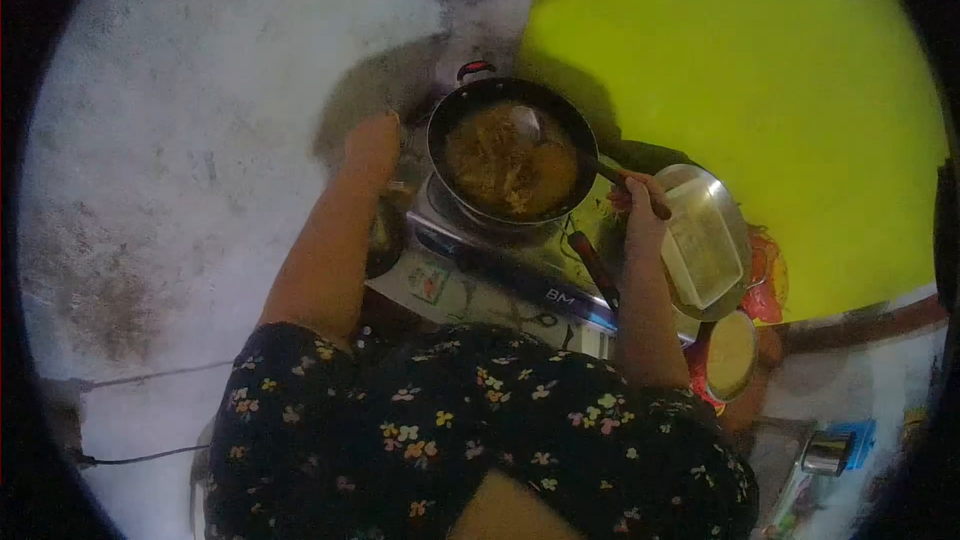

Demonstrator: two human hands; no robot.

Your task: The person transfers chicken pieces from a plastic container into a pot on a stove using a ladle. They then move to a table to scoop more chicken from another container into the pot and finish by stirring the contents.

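A dark wok (510, 202) holding brown liquid food sits on a silver gas stove (540, 265). My right hand (640, 197) is closed round the dark handle of a ladle (527, 124), whose metal bowl rests in the food near the middle of the wok. To the left of the wok is my left hand (377, 132), raised beside the wall; its fingers are turned away and cannot be made out, nor can anything it may hold.
Right of the stove, a pale rectangular container (706, 243) lies in a round metal pan (738, 230). Another dark handle (593, 262) points toward my body. Scissors (528, 316) lie before the stove. A round lidded container (731, 355) and a metal cup (828, 453) stand lower right.
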